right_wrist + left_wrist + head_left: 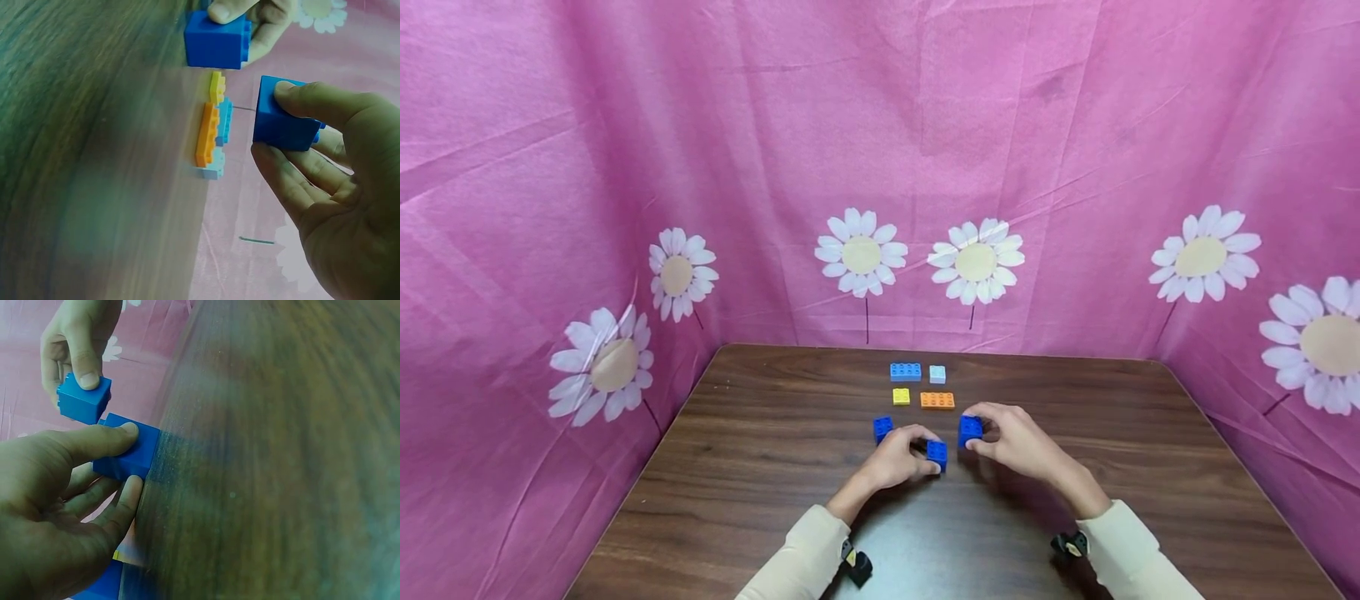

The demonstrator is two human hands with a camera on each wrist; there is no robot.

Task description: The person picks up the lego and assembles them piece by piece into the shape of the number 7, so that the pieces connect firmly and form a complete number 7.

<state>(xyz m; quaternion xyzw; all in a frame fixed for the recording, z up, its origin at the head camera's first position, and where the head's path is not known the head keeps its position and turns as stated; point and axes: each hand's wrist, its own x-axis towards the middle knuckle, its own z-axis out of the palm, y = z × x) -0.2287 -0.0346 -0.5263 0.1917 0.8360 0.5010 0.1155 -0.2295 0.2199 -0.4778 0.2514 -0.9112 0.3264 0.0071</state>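
My left hand pinches a dark blue toy brick between thumb and fingers; in the left wrist view this brick is at the tabletop. To its right and slightly farther back, my right hand grips a second dark blue brick. The right wrist view shows that brick raised off the table, studs facing up. The two held bricks are close together but apart. Just beyond the left hand stands a third dark blue brick, partly hidden by that hand.
Farther back on the brown wooden table lie a long blue brick, a small pale blue brick, a small yellow brick and a long orange brick. A pink cloth with white flowers surrounds the table's back and sides.
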